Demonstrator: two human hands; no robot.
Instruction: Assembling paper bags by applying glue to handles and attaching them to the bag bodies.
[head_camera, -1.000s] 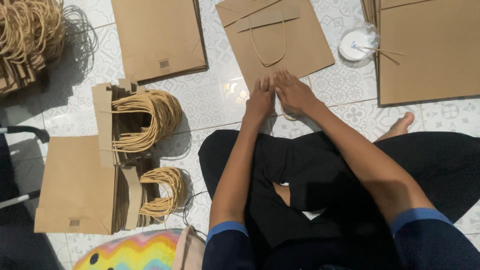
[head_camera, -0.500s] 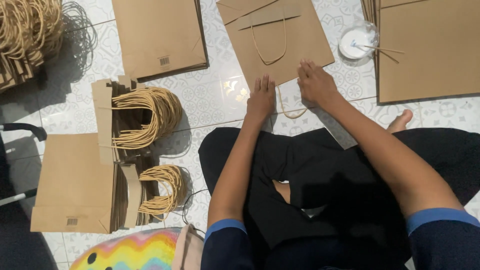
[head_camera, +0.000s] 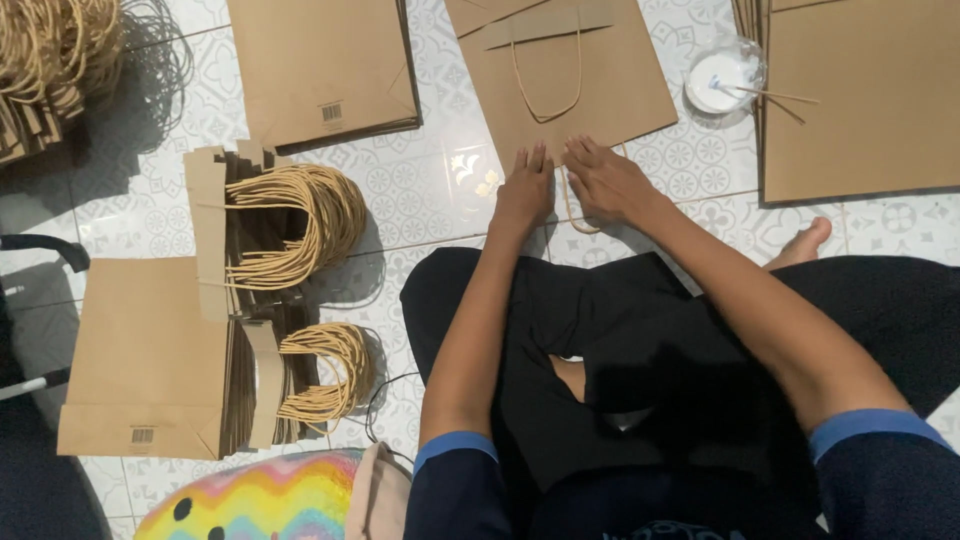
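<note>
You are sitting cross-legged on a patterned tile floor (head_camera: 430, 190), looking down at your two bare hands, which meet at the near edge of a flat brown paper bag (head_camera: 600, 95). Your left hand (head_camera: 525, 190) lies palm down with its fingers together and straight, holding nothing — it seems to pin the bag's lower edge so the paper stays put. Your right hand (head_camera: 608, 182) rests just beside it, fingers spread loosely over a loop of tan twisted cord (head_camera: 572, 205) that curls onto the tile; whether it pinches the cord I cannot tell.

The bag lies straight ahead of you, flat, a folded strip across its top and a cord handle (head_camera: 548, 85) hanging in a U shape down its face.

To the right, near the bag, sits a small clear dish of white paste (head_camera: 722, 80) with a thin stick across it — within easy reach. On your left, finished bags (head_camera: 150, 350) lie stacked on their sides, their handles (head_camera: 300, 225) bunched together.
</note>
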